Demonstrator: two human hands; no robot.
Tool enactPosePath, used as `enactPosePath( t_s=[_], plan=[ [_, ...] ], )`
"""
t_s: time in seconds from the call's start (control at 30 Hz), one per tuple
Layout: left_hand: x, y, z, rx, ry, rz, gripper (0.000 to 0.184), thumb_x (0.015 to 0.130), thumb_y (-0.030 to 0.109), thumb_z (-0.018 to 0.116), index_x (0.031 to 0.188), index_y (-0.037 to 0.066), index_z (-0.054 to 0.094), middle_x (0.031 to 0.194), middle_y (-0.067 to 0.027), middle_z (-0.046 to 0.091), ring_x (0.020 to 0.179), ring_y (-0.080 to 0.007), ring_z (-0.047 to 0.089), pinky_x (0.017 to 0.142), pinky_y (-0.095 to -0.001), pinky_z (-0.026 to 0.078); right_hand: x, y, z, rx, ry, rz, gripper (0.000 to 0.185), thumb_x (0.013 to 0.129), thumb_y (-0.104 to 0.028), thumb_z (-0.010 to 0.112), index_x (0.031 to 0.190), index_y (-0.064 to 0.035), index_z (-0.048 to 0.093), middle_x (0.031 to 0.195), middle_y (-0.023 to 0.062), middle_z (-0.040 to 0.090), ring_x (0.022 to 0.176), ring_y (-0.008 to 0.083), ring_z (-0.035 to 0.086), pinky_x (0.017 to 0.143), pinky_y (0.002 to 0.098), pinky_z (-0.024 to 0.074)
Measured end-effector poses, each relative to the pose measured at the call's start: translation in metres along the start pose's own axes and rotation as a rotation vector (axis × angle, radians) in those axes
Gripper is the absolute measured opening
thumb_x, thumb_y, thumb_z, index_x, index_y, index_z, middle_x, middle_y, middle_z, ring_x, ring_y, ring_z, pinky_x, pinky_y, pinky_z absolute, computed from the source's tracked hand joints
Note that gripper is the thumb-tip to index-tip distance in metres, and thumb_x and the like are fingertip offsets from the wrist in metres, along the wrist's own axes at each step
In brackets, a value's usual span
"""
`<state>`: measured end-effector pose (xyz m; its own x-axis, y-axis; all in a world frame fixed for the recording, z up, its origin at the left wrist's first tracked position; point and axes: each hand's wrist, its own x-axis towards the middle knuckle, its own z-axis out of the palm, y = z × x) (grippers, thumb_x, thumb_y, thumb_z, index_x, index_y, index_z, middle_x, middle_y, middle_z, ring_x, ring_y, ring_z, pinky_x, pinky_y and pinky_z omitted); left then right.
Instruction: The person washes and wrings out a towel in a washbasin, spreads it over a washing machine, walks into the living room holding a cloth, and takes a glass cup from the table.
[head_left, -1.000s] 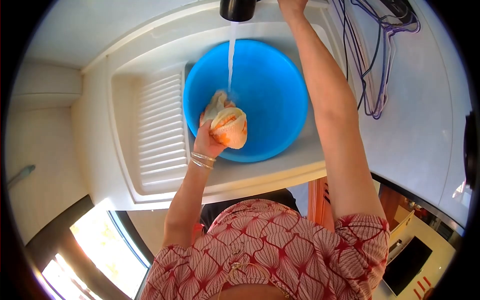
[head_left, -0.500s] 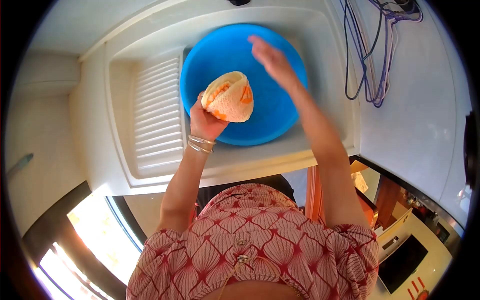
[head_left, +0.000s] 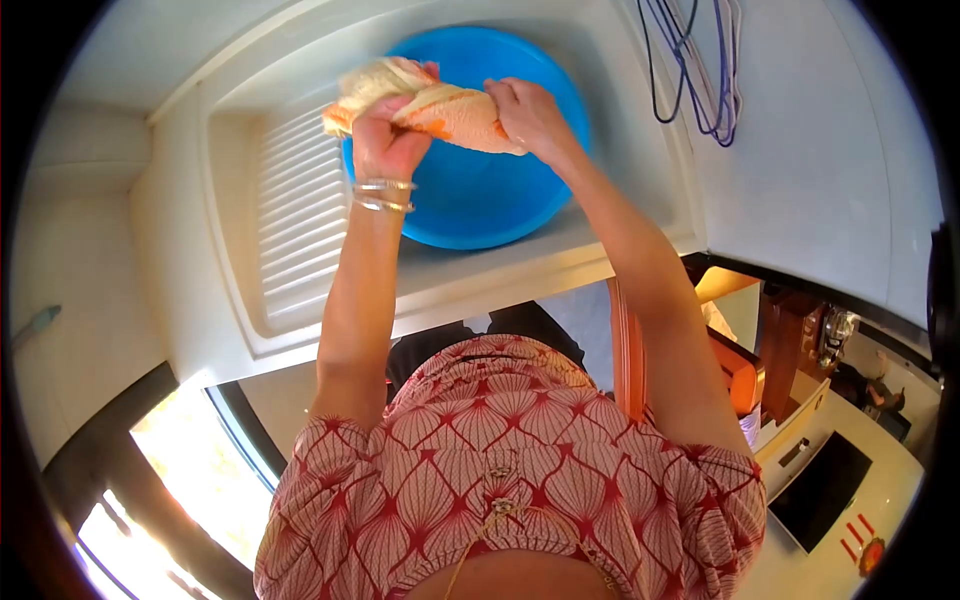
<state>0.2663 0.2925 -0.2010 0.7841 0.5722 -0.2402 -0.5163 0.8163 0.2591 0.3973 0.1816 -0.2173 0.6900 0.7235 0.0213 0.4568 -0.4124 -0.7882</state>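
A pale yellow and orange towel [head_left: 455, 117] stretches, rolled and twisted, between both hands over the blue basin [head_left: 480, 205]. My left hand [head_left: 388, 140] is wrapped round it toward its left end, thumb on top. At the right end, my right hand [head_left: 528, 115] grips it with the fingers curled over. The towel's loose left end pokes out past my left hand, above the ribbed part of the sink. Some of my left fingers are hidden behind the cloth.
The basin stands in a white sink [head_left: 300, 325] with a ribbed washboard slope [head_left: 300, 215] on the left. Several dark and purple hangers [head_left: 715, 85] hang or lie at the upper right. An orange chair [head_left: 735, 370] is behind, at the lower right.
The towel was a bunched bundle in my left hand, with my right hand apart from it. Now it is drawn out lengthwise and my right hand has closed on its right end.
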Motion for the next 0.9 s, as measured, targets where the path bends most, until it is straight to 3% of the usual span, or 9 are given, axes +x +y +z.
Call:
enactPosePath(
  t_s=[0.1,0.17,0.3,0.4,0.53,0.6,0.7,0.8,0.9],
  plan=[
    [0.006,0.010,0.015,0.044,-0.033,-0.049,0.038,0.062,-0.011,0.041,0.099,-0.001,0.045,0.094,-0.0125,0.048,0.090,-0.0260,0.048,0.084,-0.0411,0.038,-0.003,0.000,0.017,0.069,-0.047,-0.260,0.023,0.081,-0.022,0.049,0.077,-0.0012,0.055,0.071,0.0149,0.059,0.063,0.0287,0.057,0.052,0.0352,0.0433],
    [0.012,0.015,0.019,0.023,-0.077,-0.057,0.039,0.062,-0.011,0.041,0.099,-0.001,0.045,0.093,-0.0127,0.048,0.088,-0.0264,0.048,0.083,-0.0407,0.040,-0.014,-0.026,0.021,0.843,-0.406,0.270,0.026,0.083,-0.024,0.048,0.084,0.0006,0.055,0.070,0.0120,0.056,0.057,0.0187,0.054,0.047,0.0278,0.0417],
    [0.036,0.017,0.011,-0.024,-0.243,-0.117,0.038,0.064,-0.008,0.044,0.101,0.000,0.046,0.092,-0.0146,0.050,0.085,-0.0289,0.050,0.079,-0.0401,0.043,-0.020,-0.044,0.021,1.318,-0.930,0.645,0.010,0.083,-0.013,0.045,0.080,-0.0041,0.045,0.060,0.0093,0.049,0.050,0.0181,0.048,0.038,0.0256,0.0373],
    [0.021,0.010,0.032,0.157,-0.168,-0.150,0.029,0.074,0.004,0.049,0.102,0.001,0.046,0.088,-0.0159,0.053,0.082,-0.0301,0.052,0.075,-0.0407,0.046,-0.036,-0.057,0.029,1.367,-0.726,0.682,0.013,0.086,-0.016,0.042,0.083,-0.0038,0.045,0.064,0.0120,0.050,0.052,0.0192,0.049,0.041,0.0271,0.0394],
    [0.031,0.016,0.000,0.059,-0.171,-0.083,0.029,0.084,0.028,0.042,0.093,0.001,0.046,0.088,-0.0119,0.052,0.085,-0.0269,0.049,0.074,-0.0386,0.043,-0.048,-0.046,0.010,1.480,-0.584,0.462,0.030,0.087,-0.020,0.040,0.106,0.0040,0.043,0.102,0.0143,0.049,0.090,0.0226,0.053,0.074,0.0323,0.0466],
    [0.037,0.018,-0.020,-0.007,-0.235,-0.117,0.034,0.085,0.034,0.039,0.091,0.002,0.047,0.087,-0.0114,0.053,0.085,-0.0270,0.050,0.074,-0.0398,0.043,-0.055,-0.053,-0.004,1.408,-0.626,0.358,0.040,0.086,-0.021,0.046,0.114,0.0058,0.039,0.112,0.0172,0.045,0.104,0.0244,0.048,0.087,0.0369,0.0421],
    [0.020,0.010,-0.005,0.135,0.142,-0.200,0.039,0.085,0.039,0.035,0.088,0.003,0.049,0.086,-0.0102,0.054,0.084,-0.0265,0.051,0.073,-0.0375,0.044,-0.065,-0.067,-0.013,0.596,-0.307,-0.208,0.051,0.079,-0.024,0.058,0.121,-0.0034,0.037,0.104,0.0090,0.048,0.092,0.0209,0.052,0.083,0.0350,0.0413],
    [0.012,0.011,-0.008,0.179,-0.301,-0.320,0.035,0.084,0.037,0.042,0.090,0.004,0.050,0.089,-0.0098,0.054,0.083,-0.0265,0.051,0.073,-0.0366,0.044,-0.057,-0.091,-0.030,0.095,-0.268,-0.500,0.060,0.070,-0.022,0.066,0.124,-0.0156,0.039,0.102,0.0075,0.048,0.087,0.0225,0.052,0.081,0.0354,0.0401],
    [0.003,0.006,0.003,0.165,-0.130,-0.261,0.032,0.083,0.033,0.043,0.092,0.003,0.050,0.091,-0.0102,0.055,0.086,-0.0255,0.052,0.076,-0.0361,0.044,-0.040,-0.129,-0.044,-0.553,-0.123,-1.006,0.059,0.064,-0.021,0.066,0.119,-0.0257,0.045,0.105,0.0055,0.046,0.087,0.0253,0.051,0.072,0.0386,0.0403]
  ],
)
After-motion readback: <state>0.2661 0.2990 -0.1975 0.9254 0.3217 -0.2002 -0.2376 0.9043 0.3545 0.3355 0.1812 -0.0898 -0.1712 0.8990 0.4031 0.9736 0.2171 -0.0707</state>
